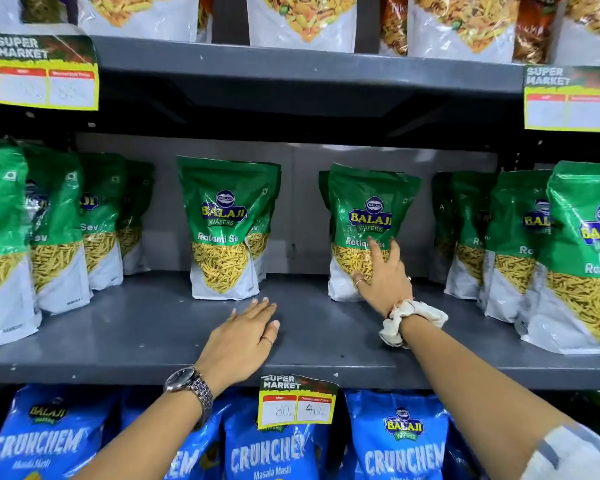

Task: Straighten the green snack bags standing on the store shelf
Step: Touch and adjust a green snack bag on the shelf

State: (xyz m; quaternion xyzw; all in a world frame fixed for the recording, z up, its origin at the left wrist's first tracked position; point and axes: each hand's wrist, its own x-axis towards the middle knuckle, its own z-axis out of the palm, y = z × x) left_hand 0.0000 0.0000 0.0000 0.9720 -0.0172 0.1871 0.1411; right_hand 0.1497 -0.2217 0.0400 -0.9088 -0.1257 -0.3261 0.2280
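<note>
On the grey metal store shelf (146, 327), green-and-white plastic snack bags stand in rows. The right hand (383, 275), fingers spread, lies flat against the front of the upright green bag (364, 216) at about 2 o'clock from centre. The left hand (243, 332) rests palm-down on the shelf, fingers loosely together, just below another upright green bag (222, 223) at 12 o'clock.

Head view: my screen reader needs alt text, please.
The right hand presses open fingers on a green snack bag standing on a grey shelf; the left hand lies flat on the shelf, between more green bags.
</note>
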